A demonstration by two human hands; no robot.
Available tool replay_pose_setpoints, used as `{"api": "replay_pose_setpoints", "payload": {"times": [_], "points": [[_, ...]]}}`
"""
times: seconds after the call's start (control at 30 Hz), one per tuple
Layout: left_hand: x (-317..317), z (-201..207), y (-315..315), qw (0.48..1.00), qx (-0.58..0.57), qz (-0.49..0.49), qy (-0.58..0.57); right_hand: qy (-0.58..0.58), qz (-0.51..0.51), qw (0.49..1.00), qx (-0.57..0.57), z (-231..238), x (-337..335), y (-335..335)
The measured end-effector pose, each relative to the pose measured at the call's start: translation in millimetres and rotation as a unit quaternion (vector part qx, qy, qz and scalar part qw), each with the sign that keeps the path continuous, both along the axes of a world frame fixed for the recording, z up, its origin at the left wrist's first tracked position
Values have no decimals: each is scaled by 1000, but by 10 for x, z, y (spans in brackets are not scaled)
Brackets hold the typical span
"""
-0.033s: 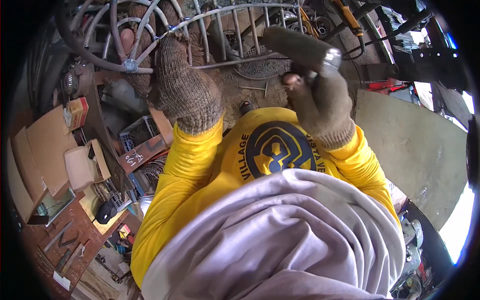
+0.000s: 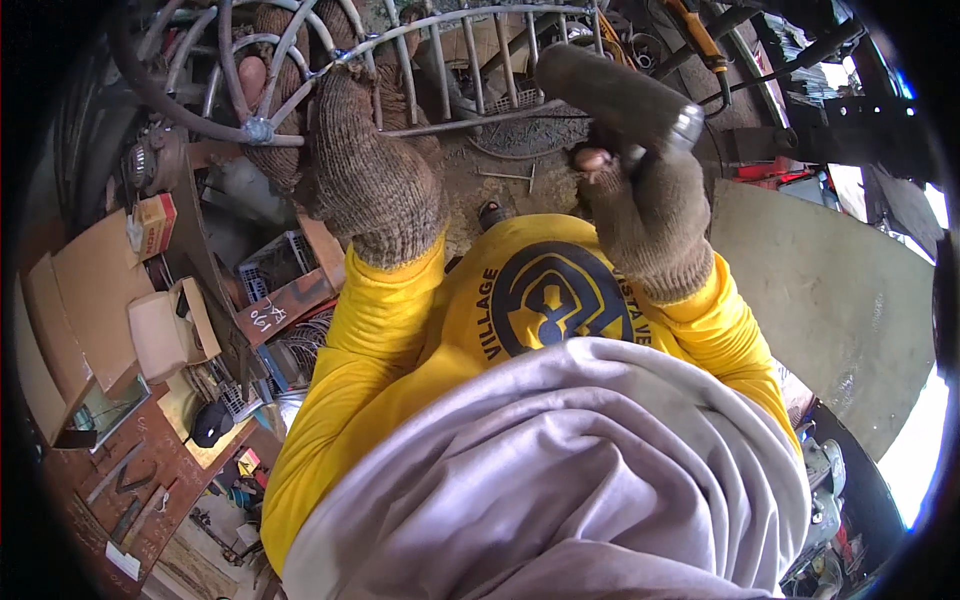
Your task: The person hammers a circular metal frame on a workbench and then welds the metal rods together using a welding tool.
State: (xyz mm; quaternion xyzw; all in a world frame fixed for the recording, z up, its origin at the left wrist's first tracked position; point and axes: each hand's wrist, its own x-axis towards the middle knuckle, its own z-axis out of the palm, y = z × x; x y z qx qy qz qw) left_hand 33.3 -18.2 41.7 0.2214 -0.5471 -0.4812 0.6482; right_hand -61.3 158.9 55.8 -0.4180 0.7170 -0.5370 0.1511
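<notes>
My left hand (image 2: 370, 170), in a brown knit glove, is closed round the edge of a welded metal rod frame (image 2: 435, 70) with curved bars and rungs at the top of the view. My right hand (image 2: 655, 215), gloved alike with a bare fingertip showing, is closed on a hammer. The hammer's thick dark cylindrical head (image 2: 615, 95) is raised in front of the frame's right part; its handle is mostly hidden by the glove. Beside my left hand, another person's gloved hand (image 2: 285, 165) is at the frame's curved left part, a bare finger showing.
Cardboard boxes (image 2: 100, 290) and a rust-brown bench top (image 2: 140, 480) with loose tools stand at the left. A large flat sheet (image 2: 820, 300) lies at the right. An orange-handled tool (image 2: 695, 35) with a cable is at the upper right. A thin metal rod (image 2: 508, 175) lies on the floor.
My right hand and the hammer have shifted slightly right, with the hammer's near end a little lower. My left hand keeps its hold on the frame.
</notes>
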Motion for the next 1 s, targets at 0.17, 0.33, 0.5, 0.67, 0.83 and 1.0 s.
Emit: {"api": "replay_pose_setpoints", "payload": {"times": [0.17,0.33,0.5,0.67,0.83,1.0], "points": [[4,-17,20,995,-65,42,-64,42,23,997,55,-98,0,-62],[128,-219,-165,994,-56,-63,-71,0,-38,998,-58,-114,-104,12],[-15,118,121,972,193,-134,25,-26,-108,974,-198,-309,-431,217],[46,-91,52,914,183,-244,-267,51,-113,956,-266,-543,-666,385],[-58,-61,231,674,530,-515,-3,-79,-44,943,-321,-623,-621,380],[-66,-288,360,664,560,-484,-107,55,-121,933,-334,-576,-754,268]]}}
